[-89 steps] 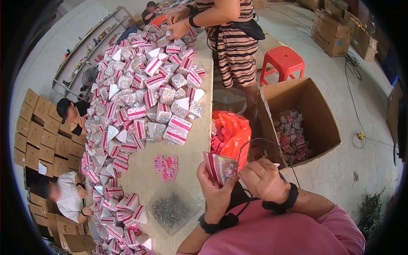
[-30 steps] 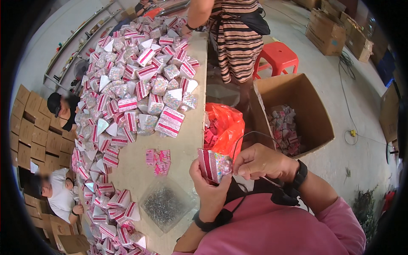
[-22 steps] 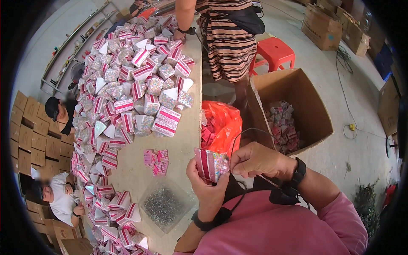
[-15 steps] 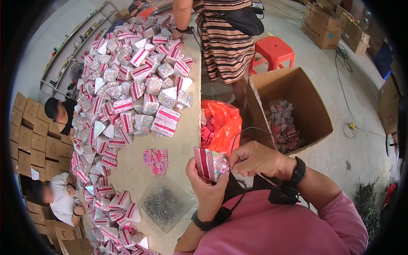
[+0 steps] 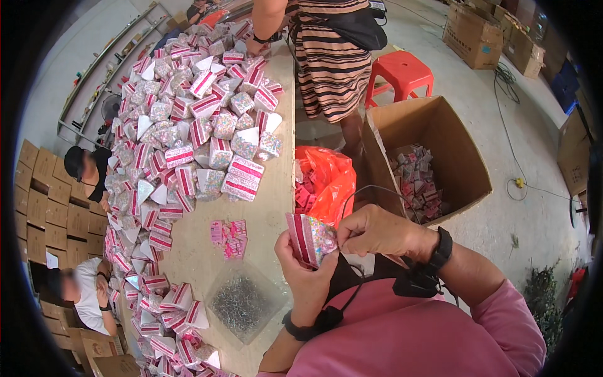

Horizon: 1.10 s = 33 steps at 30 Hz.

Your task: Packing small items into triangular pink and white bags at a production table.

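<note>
My left hand (image 5: 306, 274) holds a cake-slice-shaped ornament (image 5: 304, 237) with glittery white and deep pink bands and colourful sequins on its rounded end. Thumb and fingers grip its sides. Close against the sequined end, my right hand (image 5: 383, 231) is closed in a pinch; whatever sits between those fingertips is too small to make out. Left of my hands, a few pink printed cards (image 5: 230, 237) lie on the table (image 5: 188, 245). Below them stands a clear square tray (image 5: 271, 290) full of small metal pieces.
A large heap of similar cake-slice ornaments (image 5: 188, 113) covers the table's left and far parts. Right of the table are a red plastic bag (image 5: 336, 179), an open cardboard box (image 5: 461, 151) with small packs and a red stool (image 5: 403, 70). Several people work around the table.
My right hand has shifted very slightly at the ornament's sequined end, still pinching. The ornament stays in my left hand. A person in white at the left has moved an arm.
</note>
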Motion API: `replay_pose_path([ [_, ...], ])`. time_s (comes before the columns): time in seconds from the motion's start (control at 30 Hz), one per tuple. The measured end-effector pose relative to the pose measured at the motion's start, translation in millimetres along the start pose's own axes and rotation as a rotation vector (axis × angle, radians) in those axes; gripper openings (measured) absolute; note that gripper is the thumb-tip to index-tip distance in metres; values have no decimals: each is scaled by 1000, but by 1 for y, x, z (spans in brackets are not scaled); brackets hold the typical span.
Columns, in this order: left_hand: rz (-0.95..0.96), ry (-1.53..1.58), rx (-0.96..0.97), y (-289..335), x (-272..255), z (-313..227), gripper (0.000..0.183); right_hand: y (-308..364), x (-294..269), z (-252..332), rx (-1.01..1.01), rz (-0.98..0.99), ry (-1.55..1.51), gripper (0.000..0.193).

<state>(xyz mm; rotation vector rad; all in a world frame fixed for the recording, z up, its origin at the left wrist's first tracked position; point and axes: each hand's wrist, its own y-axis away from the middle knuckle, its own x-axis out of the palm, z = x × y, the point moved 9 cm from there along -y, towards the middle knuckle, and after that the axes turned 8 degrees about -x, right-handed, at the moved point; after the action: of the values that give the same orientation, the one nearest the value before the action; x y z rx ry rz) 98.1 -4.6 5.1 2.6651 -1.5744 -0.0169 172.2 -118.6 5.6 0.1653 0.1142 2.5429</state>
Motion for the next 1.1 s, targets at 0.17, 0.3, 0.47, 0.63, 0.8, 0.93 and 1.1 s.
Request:
replay_pose_path([
  [0.17, 10, 15, -12, -1, 1, 0, 63, -1, 0, 0, 3, 3, 46, 7],
  [0.3, 2, -30, 27, -2, -1, 1, 63, -2, -1, 4, -39, -10, 92, 7],
  [0.47, 23, 22, 5, -4, -2, 1, 65, -3, 0, 8, -65, -30, 107, 8],
  [0.63, 14, -14, -4, -3, -3, -1, 68, -3, -1, 5, -65, -59, 143, 9],
  [0.8, 22, 25, -19, -4, -2, 2, 69, 2, -2, 17, -149, -105, 309, 9],
  [0.93, 22, 33, -14, -4, 0, -1, 66, 5, -2, 23, -217, -165, 418, 10],
  [1.1, 22, 87, -56, -5, 2, -1, 63, 15, 9, 43, -524, -241, 737, 13],
])
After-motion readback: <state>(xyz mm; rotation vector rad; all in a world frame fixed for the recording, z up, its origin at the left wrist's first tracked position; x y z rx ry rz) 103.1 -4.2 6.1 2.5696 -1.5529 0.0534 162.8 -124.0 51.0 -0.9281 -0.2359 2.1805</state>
